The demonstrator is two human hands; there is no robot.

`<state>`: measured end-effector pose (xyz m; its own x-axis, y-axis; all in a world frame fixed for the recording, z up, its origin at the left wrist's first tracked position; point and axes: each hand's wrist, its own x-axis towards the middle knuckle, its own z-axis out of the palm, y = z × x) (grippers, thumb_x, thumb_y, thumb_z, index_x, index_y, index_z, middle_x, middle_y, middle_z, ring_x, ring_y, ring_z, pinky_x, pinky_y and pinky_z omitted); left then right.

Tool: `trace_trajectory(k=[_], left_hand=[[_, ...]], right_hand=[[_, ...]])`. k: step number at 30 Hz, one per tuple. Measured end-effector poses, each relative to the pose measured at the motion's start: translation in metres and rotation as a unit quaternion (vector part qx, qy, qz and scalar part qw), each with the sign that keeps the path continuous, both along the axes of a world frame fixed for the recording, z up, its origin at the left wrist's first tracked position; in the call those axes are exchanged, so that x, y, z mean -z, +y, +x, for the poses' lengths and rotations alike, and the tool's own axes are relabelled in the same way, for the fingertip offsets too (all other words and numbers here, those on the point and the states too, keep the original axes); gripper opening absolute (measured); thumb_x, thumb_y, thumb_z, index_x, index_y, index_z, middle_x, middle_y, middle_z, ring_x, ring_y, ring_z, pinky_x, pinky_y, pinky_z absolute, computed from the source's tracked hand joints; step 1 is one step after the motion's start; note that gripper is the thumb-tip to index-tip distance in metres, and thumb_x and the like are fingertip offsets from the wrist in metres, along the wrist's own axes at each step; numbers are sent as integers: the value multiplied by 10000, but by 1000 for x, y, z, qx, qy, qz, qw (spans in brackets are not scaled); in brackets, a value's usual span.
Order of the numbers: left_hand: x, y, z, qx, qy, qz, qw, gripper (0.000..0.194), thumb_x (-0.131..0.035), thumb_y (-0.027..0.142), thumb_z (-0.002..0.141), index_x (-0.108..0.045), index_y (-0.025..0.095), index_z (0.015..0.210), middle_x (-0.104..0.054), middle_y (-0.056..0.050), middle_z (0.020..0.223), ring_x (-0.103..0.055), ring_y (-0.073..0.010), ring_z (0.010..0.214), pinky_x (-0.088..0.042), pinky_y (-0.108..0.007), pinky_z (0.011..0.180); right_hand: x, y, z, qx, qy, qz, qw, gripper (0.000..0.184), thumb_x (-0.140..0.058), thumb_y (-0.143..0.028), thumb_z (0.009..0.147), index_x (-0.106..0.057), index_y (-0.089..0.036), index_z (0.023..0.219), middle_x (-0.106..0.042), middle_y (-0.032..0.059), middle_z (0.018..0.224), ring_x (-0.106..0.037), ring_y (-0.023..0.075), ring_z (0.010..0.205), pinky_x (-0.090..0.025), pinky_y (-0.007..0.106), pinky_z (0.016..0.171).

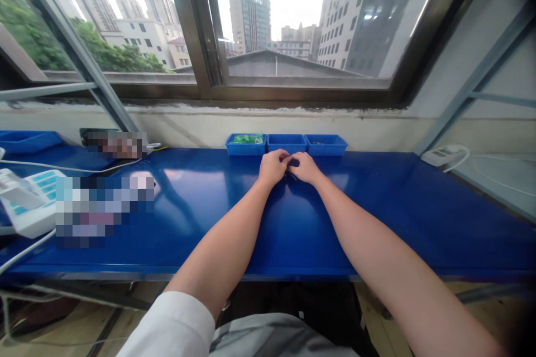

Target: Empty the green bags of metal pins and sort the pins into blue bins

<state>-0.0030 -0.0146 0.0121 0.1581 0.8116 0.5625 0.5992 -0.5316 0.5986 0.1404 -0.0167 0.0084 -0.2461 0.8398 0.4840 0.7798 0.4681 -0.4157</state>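
Note:
My left hand (273, 167) and my right hand (305, 168) meet above the far part of the blue table (288, 234), fingertips nearly touching. Both sets of fingers are curled in a pinch. A small dark bit shows just below the fingertips, too small to name. Directly behind my hands stand three small blue bins in a row. Green packets lie in the left bin (246, 150). My fingers partly overlap the front of the middle bin (287, 136). Small pieces, hard to tell apart, lie in the right bin (329, 150).
A white device with light blue slots (33, 198) and blurred-out items sit on the left. Another blue tray (31, 148) is at the far left. A white power strip (444, 154) with a cable lies at the right. Behind the table is a window (293, 92).

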Motion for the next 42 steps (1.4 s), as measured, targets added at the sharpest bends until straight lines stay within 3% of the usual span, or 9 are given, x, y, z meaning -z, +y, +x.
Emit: trace_trajectory(k=[6,12,18,23,28,32,42], left_hand=[[-6,-6,1,17,-63,-44,997,128,-623,300,787,-642,176,808,-690,-6,781,-622,-123,723,-474,-228,707],[-6,-8,-1,-33,-31,-39,998,202,-571,369,824,-637,179,803,-679,-14,780,-591,-132,712,-456,-248,713],[-1,-4,-1,-30,-12,-17,999,194,-490,298,875,-644,186,841,-678,-31,781,-596,-151,724,-443,-259,710],[-1,-4,-2,-61,16,-49,997,196,-459,296,889,-628,203,854,-674,-29,795,-592,-159,738,-440,-266,714],[0,-4,-2,-65,33,-62,995,212,-439,300,900,-624,204,859,-682,-42,843,-598,-167,781,-439,-271,735],[3,-2,-3,-59,39,-66,995,223,-435,305,904,-626,193,879,-685,-58,862,-605,-176,795,-441,-278,742],[5,-2,-1,-73,85,-68,991,213,-489,303,874,-612,182,999,-667,-81,1023,-609,-186,946,-448,-283,844]], right_hand=[[-1,-2,0,1,70,19,997,167,-557,-265,792,-696,-173,802,-695,69,854,-603,196,820,-434,297,766],[-1,-1,3,2,159,-12,987,212,-559,-352,795,-656,-170,745,-681,34,745,-588,155,693,-433,266,667],[2,4,6,2,223,-28,974,220,-580,-381,756,-629,-176,696,-661,21,692,-575,150,657,-450,280,672],[3,6,6,-46,338,-73,937,212,-645,-334,655,-644,-164,781,-675,33,725,-616,156,682,-480,294,690],[-3,3,6,-43,417,-121,900,224,-666,-326,586,-653,-158,735,-668,29,669,-565,133,595,-418,244,543],[-5,1,7,-38,433,-141,890,200,-655,-311,580,-668,-161,711,-672,28,645,-532,120,567,-359,219,488],[-5,1,10,-24,478,-151,865,205,-656,-331,587,-680,-159,696,-688,41,671,-531,122,577,-344,217,475]])
